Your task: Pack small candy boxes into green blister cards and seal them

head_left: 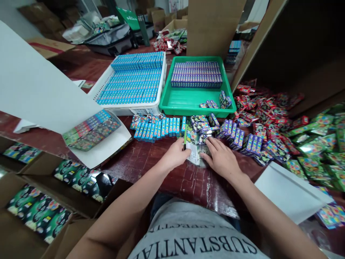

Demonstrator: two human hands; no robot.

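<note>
In the head view, my left hand (pixel 176 154) pinches the left edge of a small green-and-silver packet (pixel 192 153) on the table edge. My right hand (pixel 222 158) lies on the packet's other side, fingers stretched out and thumb apart, its fingertips at loose purple boxes (pixel 201 122). Part of the packet is hidden by those boxes and the hand. Left of it, small blue boxes (pixel 159 127) stand in a row. To the right are several short rows of purple boxes (pixel 233 133).
Behind stand a white basket (pixel 163 82) of blue boxes and a green tray (pixel 165 95) partly filled with purple ones. Red packets (pixel 266 108) and green packets (pixel 309 162) are heaped at right. A white display carton (pixel 118 144) leans at left above open cardboard boxes (pixel 78 212).
</note>
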